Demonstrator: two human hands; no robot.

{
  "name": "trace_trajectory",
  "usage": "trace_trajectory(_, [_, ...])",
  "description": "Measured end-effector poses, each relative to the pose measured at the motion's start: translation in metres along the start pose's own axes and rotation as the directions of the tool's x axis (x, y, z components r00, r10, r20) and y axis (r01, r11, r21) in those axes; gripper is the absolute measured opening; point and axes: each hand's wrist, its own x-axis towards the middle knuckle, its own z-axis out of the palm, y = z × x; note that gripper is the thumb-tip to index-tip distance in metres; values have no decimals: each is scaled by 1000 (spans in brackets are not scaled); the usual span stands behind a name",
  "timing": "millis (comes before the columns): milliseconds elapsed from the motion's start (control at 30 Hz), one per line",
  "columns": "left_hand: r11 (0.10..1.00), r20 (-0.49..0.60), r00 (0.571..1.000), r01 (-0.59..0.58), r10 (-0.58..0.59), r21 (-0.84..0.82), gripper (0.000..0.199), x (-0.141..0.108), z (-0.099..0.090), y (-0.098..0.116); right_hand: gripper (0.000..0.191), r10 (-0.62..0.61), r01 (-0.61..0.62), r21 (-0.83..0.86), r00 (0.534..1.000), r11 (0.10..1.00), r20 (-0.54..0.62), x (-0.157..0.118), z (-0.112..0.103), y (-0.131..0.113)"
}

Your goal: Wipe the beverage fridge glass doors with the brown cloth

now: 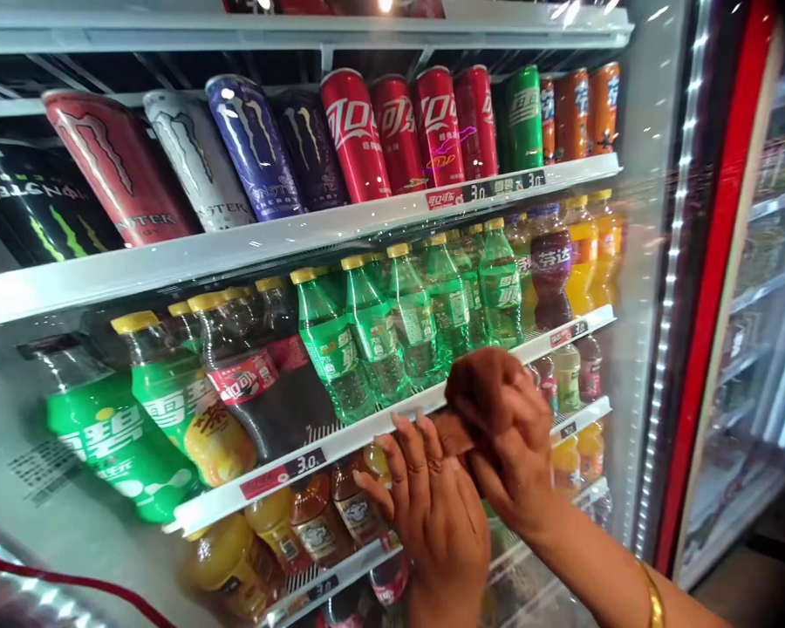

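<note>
Both of my hands are raised before the shelves of a drinks cooler. My left hand (428,497), at the lower centre, has its fingers spread over the edge of the middle shelf (359,440). Just right of it, my right hand (514,436) is closed round a brown cloth (458,433), which lies near the thumb side of my left hand. Behind and above them stand green Sprite bottles (415,318) with yellow caps. A gold bangle (652,597) is on my right wrist.
Red cans (357,135) and Monster cans (252,144) line the upper shelf (288,227). Large bottles (118,445) stand at the left, orange drinks (581,253) at the right. Amber bottles (317,519) are lower down. A red door frame (713,288) bounds the right side.
</note>
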Motion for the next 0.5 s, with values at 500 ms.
trace_trajectory(500, [991,2,992,124,-124,47,74,3,43,51,17,-232,203,237,968,950,99,-30,-35,74])
